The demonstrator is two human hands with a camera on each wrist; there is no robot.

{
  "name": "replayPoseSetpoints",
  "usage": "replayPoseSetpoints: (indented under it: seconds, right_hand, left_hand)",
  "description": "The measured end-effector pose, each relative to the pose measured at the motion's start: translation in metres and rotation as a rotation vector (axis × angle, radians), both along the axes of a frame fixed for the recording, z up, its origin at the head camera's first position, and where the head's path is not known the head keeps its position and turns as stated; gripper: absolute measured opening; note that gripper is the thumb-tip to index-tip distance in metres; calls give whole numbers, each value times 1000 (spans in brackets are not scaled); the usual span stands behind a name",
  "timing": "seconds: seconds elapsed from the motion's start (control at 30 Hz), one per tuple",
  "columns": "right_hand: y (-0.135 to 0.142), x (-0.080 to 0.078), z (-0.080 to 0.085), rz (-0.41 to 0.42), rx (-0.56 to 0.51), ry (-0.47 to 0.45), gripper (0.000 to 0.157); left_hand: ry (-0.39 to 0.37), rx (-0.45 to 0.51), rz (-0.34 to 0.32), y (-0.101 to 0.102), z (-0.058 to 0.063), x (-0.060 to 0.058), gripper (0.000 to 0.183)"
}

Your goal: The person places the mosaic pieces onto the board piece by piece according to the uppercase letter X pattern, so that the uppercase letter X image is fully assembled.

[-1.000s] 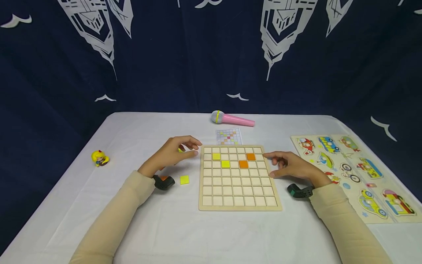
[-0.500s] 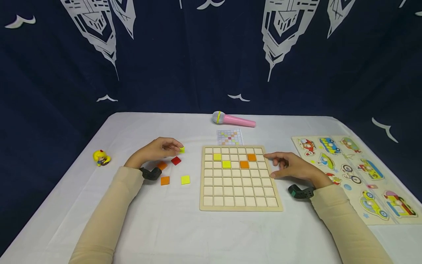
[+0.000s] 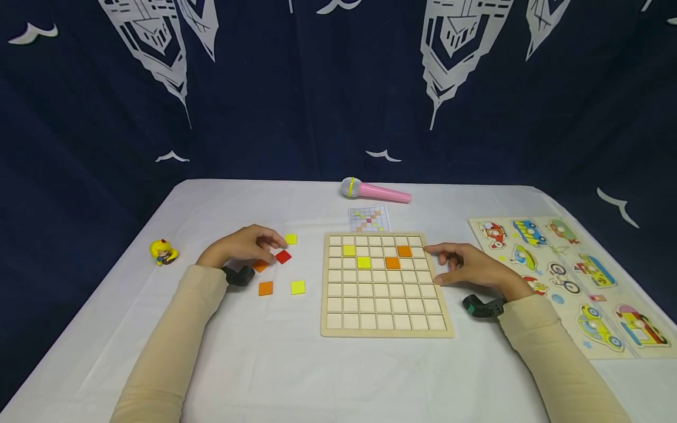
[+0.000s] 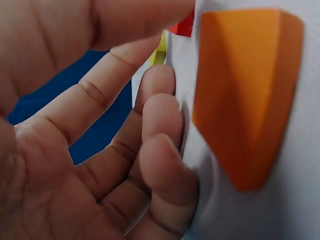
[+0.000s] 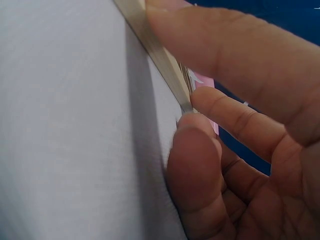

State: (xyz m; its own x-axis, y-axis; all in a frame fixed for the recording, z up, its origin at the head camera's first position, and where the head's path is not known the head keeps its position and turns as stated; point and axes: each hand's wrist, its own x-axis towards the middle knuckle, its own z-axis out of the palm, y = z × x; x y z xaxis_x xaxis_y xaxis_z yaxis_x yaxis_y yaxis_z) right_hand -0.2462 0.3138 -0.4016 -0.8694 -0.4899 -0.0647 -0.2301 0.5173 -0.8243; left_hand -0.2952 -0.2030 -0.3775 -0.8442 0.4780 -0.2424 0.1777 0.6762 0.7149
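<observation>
My left hand (image 3: 244,243) is low over the left of the table, its index finger and thumb tips right at a red square tile (image 3: 283,257). The tile lies on the cloth; in the left wrist view the thumb partly covers the red tile (image 4: 184,27). An orange tile (image 4: 240,95) fills the right of that view, beside the curled other fingers. My right hand (image 3: 468,265) rests against the right edge of a wooden grid board (image 3: 386,333), thumb and index finger touching its rim. In the right wrist view, the thumb lies on the board's edge (image 5: 159,52).
Two yellow and two orange tiles sit in the board's upper rows. Loose yellow (image 3: 298,287) and orange (image 3: 265,288) tiles lie left of it. Behind stand a pattern card (image 3: 368,218) and a pink microphone (image 3: 383,192). A vehicle puzzle (image 3: 571,282) lies right, a small figurine (image 3: 163,252) left.
My left hand has moved left from the board's edge to the loose tiles, past the far yellow tile, then slightly nearer to the red one. The right hand has stayed at the board.
</observation>
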Motion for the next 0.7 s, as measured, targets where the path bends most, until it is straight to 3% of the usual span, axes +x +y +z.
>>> replayPoseSetpoints:
  seconds: [0.43, 0.7]
  right_hand:
    - [0, 0, 0, -9, 0, -8, 70]
    - [0, 0, -1, -8, -5, -13, 69]
  left_hand:
    - [39, -58, 10, 2, -5, -3, 32]
    - [60, -44, 5, 2, -6, -4, 28]
